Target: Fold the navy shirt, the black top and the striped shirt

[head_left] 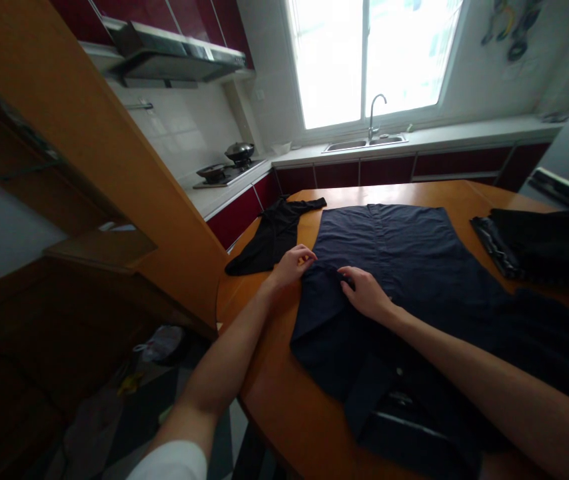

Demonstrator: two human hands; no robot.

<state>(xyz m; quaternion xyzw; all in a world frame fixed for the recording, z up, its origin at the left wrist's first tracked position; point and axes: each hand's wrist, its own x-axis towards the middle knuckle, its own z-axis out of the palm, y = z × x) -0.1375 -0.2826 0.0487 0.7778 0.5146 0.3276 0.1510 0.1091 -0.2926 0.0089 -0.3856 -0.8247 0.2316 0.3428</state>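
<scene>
A dark navy button-up shirt (409,240) lies spread on the wooden table, its collar toward me and its hem toward the window. My left hand (292,264) is at the shirt's left edge, with thumb and fingers pinched on the cloth. A short way to the right, my right hand (366,291) rests on the shirt with bent fingers, gathering a bit of the fabric. Between the two hands the cloth is slightly raised in a fold. A pale button shows near the collar, and my right forearm hides part of the shirt.
A black garment (274,233) lies at the table's left edge. Folded dark clothes (544,243) are stacked on the right. Beyond the wooden table (274,407) are a sink (347,145) and a stove with pans (239,152). An orange wooden partition (164,220) stands left.
</scene>
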